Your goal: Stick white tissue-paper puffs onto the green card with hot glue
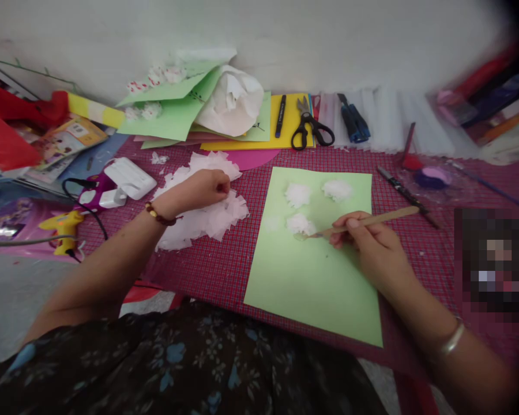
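Note:
My right hand (pixel 367 239) grips a flat wooden stick (pixel 391 216), its lower tip touching a shiny wet patch (pixel 301 236) on a light green sheet of paper (pixel 315 288). Just above that patch sits a white paper puff (pixel 300 223). Two more puffs lie farther up the sheet, a left one (pixel 298 195) and a right one (pixel 338 189). Over a spread of white tissue paper pieces (pixel 225 216) is my left hand (pixel 203 189), its fingers curled closed. Whatever it may hold is hidden.
Scissors (pixel 307 125), a black marker (pixel 281 117) and folded green cards (pixel 168 118) lie along the wall. A yellow glue gun (pixel 64 230) and white plugs (pixel 130 177) are at the left. At the right are a dark pen (pixel 404 193) and a purple dish (pixel 432 177).

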Available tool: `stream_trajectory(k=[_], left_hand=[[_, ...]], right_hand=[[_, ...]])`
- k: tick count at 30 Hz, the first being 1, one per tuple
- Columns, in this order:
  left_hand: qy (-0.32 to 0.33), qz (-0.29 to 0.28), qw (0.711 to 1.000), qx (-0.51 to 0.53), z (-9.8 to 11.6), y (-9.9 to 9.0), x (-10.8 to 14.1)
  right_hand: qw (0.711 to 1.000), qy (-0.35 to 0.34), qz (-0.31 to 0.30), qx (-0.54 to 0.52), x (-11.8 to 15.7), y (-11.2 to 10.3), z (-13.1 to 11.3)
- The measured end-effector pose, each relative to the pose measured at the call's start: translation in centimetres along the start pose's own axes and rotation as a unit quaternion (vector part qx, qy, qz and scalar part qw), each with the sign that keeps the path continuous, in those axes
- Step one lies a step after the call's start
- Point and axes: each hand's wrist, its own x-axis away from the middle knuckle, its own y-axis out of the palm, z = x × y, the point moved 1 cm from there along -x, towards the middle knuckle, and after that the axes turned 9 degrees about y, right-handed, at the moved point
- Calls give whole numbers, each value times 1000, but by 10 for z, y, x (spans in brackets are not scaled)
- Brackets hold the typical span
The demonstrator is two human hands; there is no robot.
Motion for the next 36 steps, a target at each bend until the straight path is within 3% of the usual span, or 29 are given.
stream_trajectory(k=[7, 15, 19, 23, 26, 29, 36], left_hand=[[-17, 46, 999, 12, 13, -20, 6], [-14, -24, 999, -34, -4, -6, -10], [-32, 5, 999, 19, -4, -11, -4], [-39, 28, 993, 105, 16, -22, 5], [-16, 53, 967, 247, 40, -21, 5], [23, 82, 935, 344, 64, -10, -3], [164, 180, 899, 364, 99, 25, -28]], right_hand=[[1000, -14, -4, 0, -1, 1, 0], [1000, -29, -4, -1, -2, 2, -4], [1000, -30, -9, 4, -1, 2, -5], [1000, -15, -9, -10, -2, 2, -2], [1000, -15, -11, -12, -2, 3, -1], [1000, -22, -13, -16, -2, 4, -3], [999, -31, -15, -37, -1, 4, -7]])
